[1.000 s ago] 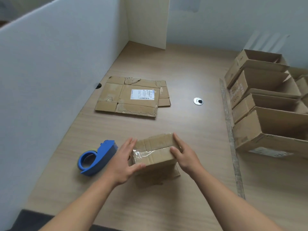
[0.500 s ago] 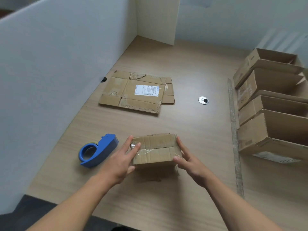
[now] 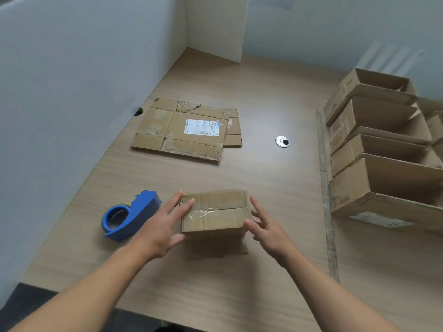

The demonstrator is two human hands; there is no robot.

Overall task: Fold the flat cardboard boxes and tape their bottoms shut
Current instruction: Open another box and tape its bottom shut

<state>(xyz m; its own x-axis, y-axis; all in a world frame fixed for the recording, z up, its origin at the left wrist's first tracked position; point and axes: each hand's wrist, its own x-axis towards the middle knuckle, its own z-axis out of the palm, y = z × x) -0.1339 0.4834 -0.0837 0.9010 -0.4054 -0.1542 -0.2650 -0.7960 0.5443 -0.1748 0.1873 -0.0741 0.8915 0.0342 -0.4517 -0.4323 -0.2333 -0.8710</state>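
The left hand [image 3: 163,226] rests open on the taped box [image 3: 215,209] on the table [image 3: 275,188]; the right hand [image 3: 267,227] is open beside it. The white barcode label [image 3: 202,127] on the flat box [image 3: 165,133] is unreadable.

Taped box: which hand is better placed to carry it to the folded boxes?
Probably the right hand: it is at the right end of the taped box, nearest the folded boxes. The left hand rests on the opposite end, beside the tape dispenser.

White label [image 3: 202,127] on flat cardboard [image 3: 155,125]: barcode, print too small to read
Marks on folded boxes [image 3: 345,185]: illegible
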